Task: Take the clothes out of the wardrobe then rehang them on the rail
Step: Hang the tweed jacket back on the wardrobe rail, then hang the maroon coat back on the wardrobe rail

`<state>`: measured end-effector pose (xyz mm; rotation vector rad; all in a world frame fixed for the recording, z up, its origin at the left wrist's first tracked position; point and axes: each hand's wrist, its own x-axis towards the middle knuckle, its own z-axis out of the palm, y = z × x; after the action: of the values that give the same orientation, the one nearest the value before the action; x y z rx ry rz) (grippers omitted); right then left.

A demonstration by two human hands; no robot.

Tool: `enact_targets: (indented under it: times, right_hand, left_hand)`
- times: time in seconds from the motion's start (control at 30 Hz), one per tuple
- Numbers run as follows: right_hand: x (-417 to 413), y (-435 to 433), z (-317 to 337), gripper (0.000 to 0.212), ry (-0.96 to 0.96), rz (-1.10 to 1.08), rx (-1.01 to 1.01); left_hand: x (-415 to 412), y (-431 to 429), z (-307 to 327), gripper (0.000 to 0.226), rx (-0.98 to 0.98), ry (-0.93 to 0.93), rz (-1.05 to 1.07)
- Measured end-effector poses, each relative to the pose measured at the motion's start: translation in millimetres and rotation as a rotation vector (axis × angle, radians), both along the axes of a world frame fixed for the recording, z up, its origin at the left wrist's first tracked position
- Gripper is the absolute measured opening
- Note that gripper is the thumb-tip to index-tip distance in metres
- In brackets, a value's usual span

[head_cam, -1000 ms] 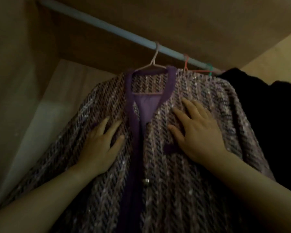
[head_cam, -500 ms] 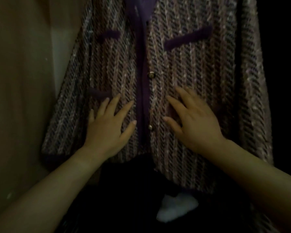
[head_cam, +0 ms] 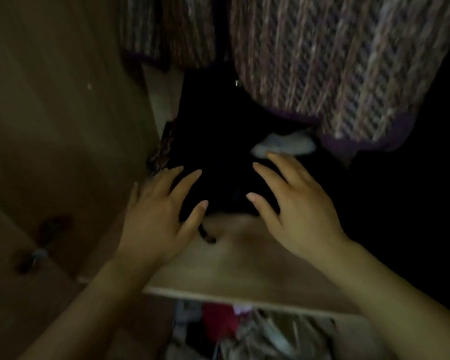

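Inside a dim wooden wardrobe [head_cam: 50, 113], a pale shelf [head_cam: 244, 268] runs across the lower part of the view, with a jumble of red and light-coloured fabric [head_cam: 234, 331] in the compartment beneath its front edge. A heap of black clothing [head_cam: 218, 152] lies on the shelf, and a small whitish item [head_cam: 283, 146] sits at its far side. Above it hangs the hem of a purple-trimmed tweed jacket [head_cam: 335, 61], filling the upper right of the view, its lower border hanging just over the dark heap.

A person's two bare hands reach in over the shelf. The left hand [head_cam: 156, 216] has its fingers spread apart, fingertips resting on the near left edge of the black clothing, beside the wardrobe's side wall. The right hand [head_cam: 296, 211] is likewise spread flat, fingers apart, over the near right of the heap, its longest fingertips close to the whitish item. Neither hand is clamped on any fabric. The jacket hangs above and beyond both hands, apart from them. The picture is blurred and poorly lit, and the extent of the black clothing to the right cannot be told.
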<state>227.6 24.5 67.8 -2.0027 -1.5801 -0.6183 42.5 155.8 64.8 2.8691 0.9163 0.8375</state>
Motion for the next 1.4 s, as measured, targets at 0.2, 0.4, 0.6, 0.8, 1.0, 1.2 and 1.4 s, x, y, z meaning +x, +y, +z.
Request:
enact_targets:
  times: [0.2, 0.4, 0.6, 0.8, 1.0, 1.2, 1.4]
  right_hand:
    - [-65.1, -84.1, -94.4, 0.055, 0.241, -0.020, -0.117]
    - [-142.8, -176.6, -152.8, 0.057, 0.405, -0.102, -0.228]
    - [-220.7, -248.2, -174.4, 0.055, 0.459, -0.268, -0.298]
    - [-335.7, -318.9, -188.6, 0.057, 0.594, -0.578, -0.244]
    - [-433.5, -420.6, -186.1, 0.057, 0.714, -0.933, -0.201]
    - [-525.5, -537.0, -181.1, 0.054, 0.765, -1.311, -0.042]
    - [-652.8, -666.4, -187.5, 0.059, 0.809, -1.737, 0.161]
  left_hand:
    - [-63.5, -95.9, -86.8, 0.058, -0.218, 0.136, -0.034]
    - [-121.8, -174.9, -136.2, 0.059, -0.478, 0.195, -0.056]
    - [-174.8, -197.7, -153.6, 0.060, -0.453, 0.321, -0.233]
    - [-225.3, -244.8, -175.2, 0.057, -0.413, 0.402, -0.543]
    - [-246.9, -334.0, -176.0, 0.064, -0.463, 0.507, -0.860]
    - [-249.6, -458.4, -173.1, 0.071, -0.339, 0.677, -1.264]
    - [-288.7, -654.6, -178.0, 0.066, -0.136, 0.769, -1.705]
